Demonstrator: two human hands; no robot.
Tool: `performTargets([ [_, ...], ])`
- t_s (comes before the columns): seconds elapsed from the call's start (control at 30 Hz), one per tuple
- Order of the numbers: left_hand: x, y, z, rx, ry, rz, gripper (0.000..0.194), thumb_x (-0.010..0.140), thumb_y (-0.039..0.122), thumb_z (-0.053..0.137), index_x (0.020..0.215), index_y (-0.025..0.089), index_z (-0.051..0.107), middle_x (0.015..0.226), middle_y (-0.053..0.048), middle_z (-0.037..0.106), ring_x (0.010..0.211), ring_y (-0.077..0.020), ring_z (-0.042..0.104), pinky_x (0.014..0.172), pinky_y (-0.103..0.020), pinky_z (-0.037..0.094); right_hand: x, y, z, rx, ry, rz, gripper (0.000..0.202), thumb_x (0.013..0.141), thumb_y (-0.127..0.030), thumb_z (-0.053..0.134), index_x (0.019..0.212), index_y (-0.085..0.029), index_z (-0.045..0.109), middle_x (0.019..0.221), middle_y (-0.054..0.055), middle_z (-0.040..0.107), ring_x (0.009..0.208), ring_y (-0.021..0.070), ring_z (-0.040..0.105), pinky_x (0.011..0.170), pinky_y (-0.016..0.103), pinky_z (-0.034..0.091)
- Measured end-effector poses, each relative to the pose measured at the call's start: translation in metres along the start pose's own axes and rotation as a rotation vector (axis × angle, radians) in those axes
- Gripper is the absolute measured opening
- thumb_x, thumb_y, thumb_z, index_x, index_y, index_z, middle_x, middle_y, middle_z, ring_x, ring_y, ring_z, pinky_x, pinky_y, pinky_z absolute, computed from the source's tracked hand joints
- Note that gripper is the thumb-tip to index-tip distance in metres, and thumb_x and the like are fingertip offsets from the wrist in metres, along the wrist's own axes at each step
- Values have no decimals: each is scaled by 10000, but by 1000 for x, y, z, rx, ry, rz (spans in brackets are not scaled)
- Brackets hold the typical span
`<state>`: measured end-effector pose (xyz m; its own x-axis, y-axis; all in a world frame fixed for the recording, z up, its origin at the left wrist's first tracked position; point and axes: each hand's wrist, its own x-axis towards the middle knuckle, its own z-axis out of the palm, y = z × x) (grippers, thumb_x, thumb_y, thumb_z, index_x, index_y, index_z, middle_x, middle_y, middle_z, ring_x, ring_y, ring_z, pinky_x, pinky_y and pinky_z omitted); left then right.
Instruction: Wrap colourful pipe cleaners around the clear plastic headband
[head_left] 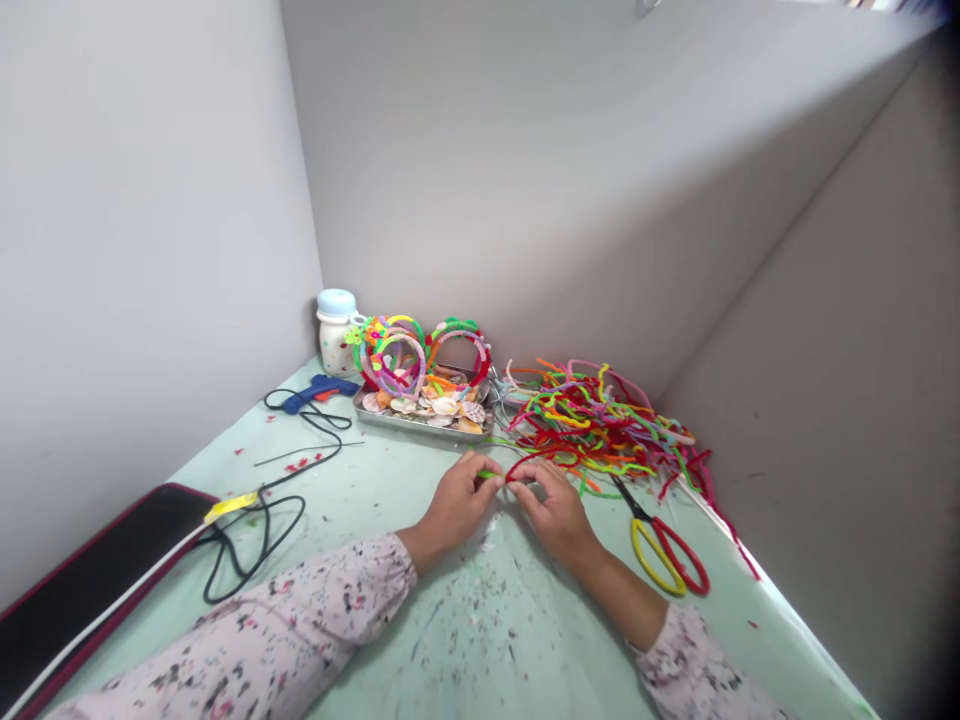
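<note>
My left hand is closed in a pinch on a short green pipe cleaner above the middle of the table. Close beside it, my right hand pinches a red pipe cleaner, which curves up over the fingers. The fingertips of both hands nearly meet where green and red come together; whether the two are joined I cannot tell. Behind my right hand spreads a tangled heap of coloured pipe cleaners. To its right lie scissors with one yellow and one red handle loop, blades toward the heap.
A metal tray of seashells stands at the back, with pipe-cleaner-wrapped hoops on it. Left of it are a white jar with a blue lid and a blue glue gun. A black cord and a dark flat object lie left.
</note>
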<state>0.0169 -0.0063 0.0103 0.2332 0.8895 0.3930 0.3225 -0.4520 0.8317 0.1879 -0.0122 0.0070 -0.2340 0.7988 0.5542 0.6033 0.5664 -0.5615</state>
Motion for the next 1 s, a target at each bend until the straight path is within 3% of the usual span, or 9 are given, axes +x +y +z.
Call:
performTargets([
  [1.0,1,-4,2,-12,3,-15,124,822,244,513,814,163,607,788,-16,549,755,-147,515,682,-249,388,-1,3,2,14,-6,12,65,835,-241,564,858,-201,609,848,31,620,851,200,546,804,340,403],
])
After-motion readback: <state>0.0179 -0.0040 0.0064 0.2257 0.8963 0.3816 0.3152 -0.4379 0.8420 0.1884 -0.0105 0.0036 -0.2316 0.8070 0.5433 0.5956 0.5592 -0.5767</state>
